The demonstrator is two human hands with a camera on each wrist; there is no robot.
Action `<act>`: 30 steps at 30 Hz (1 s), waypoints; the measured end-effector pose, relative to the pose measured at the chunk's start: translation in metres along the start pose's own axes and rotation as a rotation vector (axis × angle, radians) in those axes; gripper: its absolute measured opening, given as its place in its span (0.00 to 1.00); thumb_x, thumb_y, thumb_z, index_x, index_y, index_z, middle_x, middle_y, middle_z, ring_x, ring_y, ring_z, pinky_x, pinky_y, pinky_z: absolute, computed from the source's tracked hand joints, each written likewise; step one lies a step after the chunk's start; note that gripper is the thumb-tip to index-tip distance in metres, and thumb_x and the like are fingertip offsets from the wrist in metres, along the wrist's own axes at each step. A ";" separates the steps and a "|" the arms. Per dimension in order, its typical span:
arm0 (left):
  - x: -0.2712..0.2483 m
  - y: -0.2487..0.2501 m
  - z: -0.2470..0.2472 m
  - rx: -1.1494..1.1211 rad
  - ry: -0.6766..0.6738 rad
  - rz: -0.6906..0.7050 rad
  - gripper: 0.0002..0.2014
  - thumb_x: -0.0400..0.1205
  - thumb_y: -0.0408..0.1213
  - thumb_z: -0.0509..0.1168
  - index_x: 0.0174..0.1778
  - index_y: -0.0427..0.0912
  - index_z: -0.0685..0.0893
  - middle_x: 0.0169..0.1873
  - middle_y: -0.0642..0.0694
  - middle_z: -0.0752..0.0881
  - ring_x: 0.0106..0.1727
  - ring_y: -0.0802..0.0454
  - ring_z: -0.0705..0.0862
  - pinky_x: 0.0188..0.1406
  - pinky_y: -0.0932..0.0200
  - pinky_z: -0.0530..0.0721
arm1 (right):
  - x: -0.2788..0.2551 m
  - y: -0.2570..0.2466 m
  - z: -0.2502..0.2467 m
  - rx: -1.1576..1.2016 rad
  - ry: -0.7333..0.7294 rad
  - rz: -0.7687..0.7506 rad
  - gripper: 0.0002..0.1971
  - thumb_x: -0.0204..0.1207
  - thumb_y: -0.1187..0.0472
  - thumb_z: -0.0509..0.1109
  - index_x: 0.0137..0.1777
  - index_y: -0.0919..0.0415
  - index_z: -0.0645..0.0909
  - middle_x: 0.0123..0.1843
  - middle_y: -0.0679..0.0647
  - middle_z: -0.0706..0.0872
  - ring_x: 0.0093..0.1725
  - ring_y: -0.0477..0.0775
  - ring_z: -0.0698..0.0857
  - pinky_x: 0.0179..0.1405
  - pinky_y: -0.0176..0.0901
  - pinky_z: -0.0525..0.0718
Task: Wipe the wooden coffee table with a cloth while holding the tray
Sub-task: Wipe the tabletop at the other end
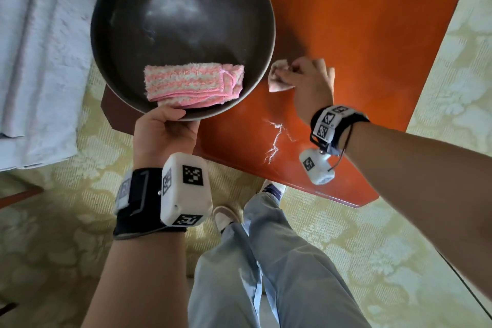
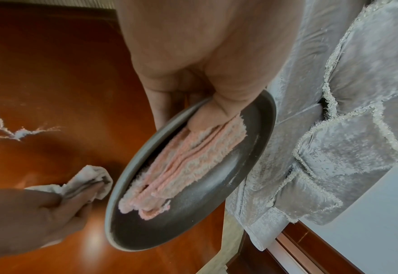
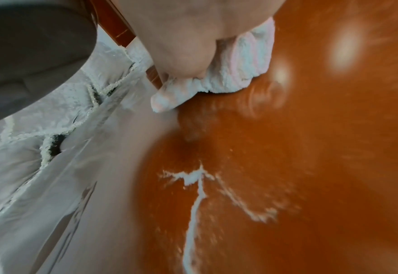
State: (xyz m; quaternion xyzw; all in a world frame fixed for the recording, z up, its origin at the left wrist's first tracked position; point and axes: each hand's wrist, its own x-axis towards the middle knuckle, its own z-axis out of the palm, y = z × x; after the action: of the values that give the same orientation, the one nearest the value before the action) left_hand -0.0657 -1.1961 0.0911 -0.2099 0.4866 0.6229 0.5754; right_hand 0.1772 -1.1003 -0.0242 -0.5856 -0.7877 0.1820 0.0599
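Person stands at the near edge of the coffee table (image 1: pixel 359 34), pale trousers (image 1: pixel 266 261) and a white shoe (image 1: pixel 225 217) on patterned cream carpet (image 1: pixel 346 234) below that edge. Both wrists carry black straps with white marker-tagged camera blocks.

Left hand (image 1: pixel 163 132), at the table's near left corner, grasps the near rim of the tray (image 1: pixel 111 61), a round dark shallow dish. Left wrist view shows the thumb (image 2: pixel 211 115) hooked over the rim, its tip touching the folded towel, fingers underneath. Tray looks lifted and tilted off the tabletop, overhanging the table's left edge. Folded pink-and-white striped towel (image 1: pixel 194 82) lies inside the tray, against the near side of it.

On the table, just right of the tray's near rim, a thin white streak of spilled powder or foam (image 1: pixel 274 141) branches across the glossy reddish-orange wood; can't tell which it is.

Farther in on the table, right hand (image 1: pixel 310 82) clenches a small bunched whitish cloth (image 1: pixel 278 76), fingers curled round it, and presses it on the wood. Cloth sits just beside the tray's right rim, beyond the streak; right wrist view shows pale pink stripes in it (image 3: pixel 247 66), blurred. Tabletop shows bright reflections.

Left of the table, past the tray, a grey-white textured sofa cover (image 1: pixel 34 61) with fringed seams.
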 end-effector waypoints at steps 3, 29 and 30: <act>0.000 0.004 -0.007 0.001 -0.009 0.010 0.21 0.69 0.14 0.51 0.45 0.36 0.85 0.42 0.42 0.91 0.47 0.44 0.92 0.58 0.50 0.89 | 0.010 -0.008 0.009 0.023 -0.085 0.055 0.22 0.79 0.70 0.64 0.64 0.45 0.85 0.61 0.56 0.80 0.60 0.65 0.73 0.60 0.58 0.73; 0.013 -0.025 0.037 0.006 0.036 0.000 0.20 0.76 0.14 0.51 0.49 0.37 0.83 0.39 0.44 0.92 0.46 0.46 0.93 0.62 0.49 0.88 | 0.024 0.061 -0.014 0.188 0.159 0.231 0.26 0.75 0.74 0.59 0.68 0.54 0.84 0.57 0.59 0.81 0.55 0.66 0.75 0.54 0.52 0.78; 0.015 -0.025 0.042 0.011 0.033 0.002 0.20 0.73 0.14 0.52 0.49 0.37 0.83 0.39 0.44 0.92 0.46 0.46 0.93 0.60 0.49 0.88 | 0.033 0.066 -0.016 0.197 0.177 0.264 0.27 0.75 0.74 0.58 0.69 0.54 0.83 0.57 0.60 0.81 0.55 0.67 0.75 0.54 0.47 0.74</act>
State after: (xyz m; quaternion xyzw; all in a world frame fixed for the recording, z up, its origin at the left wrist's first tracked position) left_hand -0.0337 -1.1562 0.0881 -0.2165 0.4997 0.6173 0.5678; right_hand 0.2317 -1.0492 -0.0373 -0.6890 -0.6740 0.2121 0.1615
